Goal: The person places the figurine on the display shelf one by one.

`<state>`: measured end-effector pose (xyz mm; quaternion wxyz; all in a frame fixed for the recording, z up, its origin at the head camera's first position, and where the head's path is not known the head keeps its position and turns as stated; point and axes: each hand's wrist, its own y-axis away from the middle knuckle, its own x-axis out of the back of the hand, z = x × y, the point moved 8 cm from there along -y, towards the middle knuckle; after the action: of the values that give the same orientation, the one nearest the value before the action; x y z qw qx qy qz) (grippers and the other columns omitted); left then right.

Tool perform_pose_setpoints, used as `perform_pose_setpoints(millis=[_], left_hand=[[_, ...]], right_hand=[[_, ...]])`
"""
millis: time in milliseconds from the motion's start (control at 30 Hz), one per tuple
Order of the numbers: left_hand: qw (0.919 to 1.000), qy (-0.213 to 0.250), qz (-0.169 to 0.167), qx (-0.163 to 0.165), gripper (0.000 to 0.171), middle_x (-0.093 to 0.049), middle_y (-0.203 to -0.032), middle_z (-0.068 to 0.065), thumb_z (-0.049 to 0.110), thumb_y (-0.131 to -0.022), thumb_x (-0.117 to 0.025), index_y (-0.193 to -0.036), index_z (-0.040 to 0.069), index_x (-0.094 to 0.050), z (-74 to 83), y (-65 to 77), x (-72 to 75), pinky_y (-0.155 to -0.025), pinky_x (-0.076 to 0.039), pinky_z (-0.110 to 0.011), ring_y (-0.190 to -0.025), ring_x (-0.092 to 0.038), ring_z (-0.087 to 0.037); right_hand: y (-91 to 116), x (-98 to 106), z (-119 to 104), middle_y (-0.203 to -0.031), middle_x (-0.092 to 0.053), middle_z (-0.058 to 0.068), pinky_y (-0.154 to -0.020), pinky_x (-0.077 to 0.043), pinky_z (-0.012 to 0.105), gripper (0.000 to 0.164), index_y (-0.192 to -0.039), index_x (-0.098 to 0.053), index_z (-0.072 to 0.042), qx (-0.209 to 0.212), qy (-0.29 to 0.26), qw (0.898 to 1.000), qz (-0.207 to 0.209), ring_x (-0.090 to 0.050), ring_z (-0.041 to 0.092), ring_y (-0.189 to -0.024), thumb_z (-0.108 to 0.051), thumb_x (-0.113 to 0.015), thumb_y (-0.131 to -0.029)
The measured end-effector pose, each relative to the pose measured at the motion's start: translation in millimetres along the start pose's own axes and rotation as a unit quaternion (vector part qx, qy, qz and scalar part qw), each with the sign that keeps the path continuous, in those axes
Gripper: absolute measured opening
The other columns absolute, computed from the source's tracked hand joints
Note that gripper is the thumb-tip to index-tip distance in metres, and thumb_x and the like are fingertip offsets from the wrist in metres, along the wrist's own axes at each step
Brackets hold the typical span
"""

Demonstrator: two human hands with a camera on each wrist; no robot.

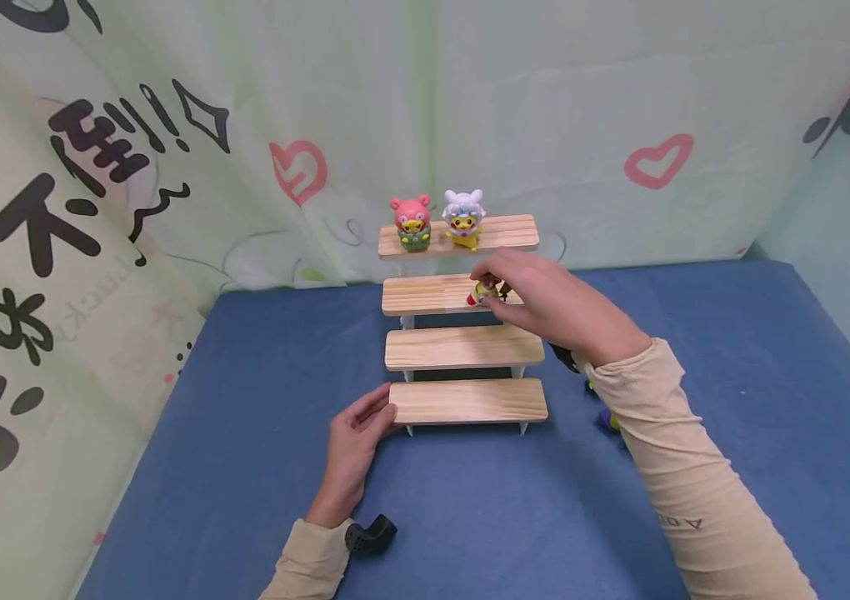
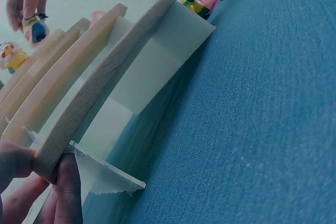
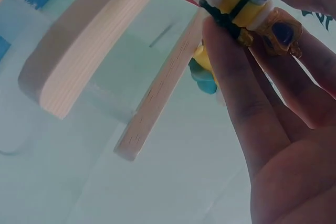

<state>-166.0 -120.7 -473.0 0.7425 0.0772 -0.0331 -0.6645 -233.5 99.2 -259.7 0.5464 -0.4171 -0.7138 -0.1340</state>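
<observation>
Mid-frame, the right hand (image 1: 554, 302) pinches a costumed figurine (image 1: 479, 295) over the second-highest tier (image 1: 425, 295) of the wooden display stand (image 1: 462, 348); left of lower centre, the left hand (image 1: 353, 450) grips the bottom tier (image 1: 470, 402). An uneven release could tip the figurine; a left-hand tug could topple the Pikachu figurines (image 1: 463, 223) above.

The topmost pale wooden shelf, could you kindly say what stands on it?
A pink-hooded green figurine and a white-hooded yellow figurine; the shelf directly beneath them is covered.
</observation>
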Motion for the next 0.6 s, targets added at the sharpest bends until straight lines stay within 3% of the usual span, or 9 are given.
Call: perform_pose_setpoints(millis=[600], left_hand=[[1.0, 0.004, -0.005, -0.001, 0.042, -0.065, -0.125, -0.019, 0.013, -0.092, -0.072, -0.132, 0.004, -0.062, -0.4, -0.4, 0.0, -0.087, -0.059, -0.027, -0.105, -0.068, -0.02]], right_hand=[[-28, -11, -12, -0.108, -0.064, 0.009, -0.084, -0.055, 0.037, 0.021, -0.113, -0.065, -0.002, 0.026, 0.001, 1.0, -0.006, -0.061, 0.022, -0.096, -0.006, -0.068, -0.093]])
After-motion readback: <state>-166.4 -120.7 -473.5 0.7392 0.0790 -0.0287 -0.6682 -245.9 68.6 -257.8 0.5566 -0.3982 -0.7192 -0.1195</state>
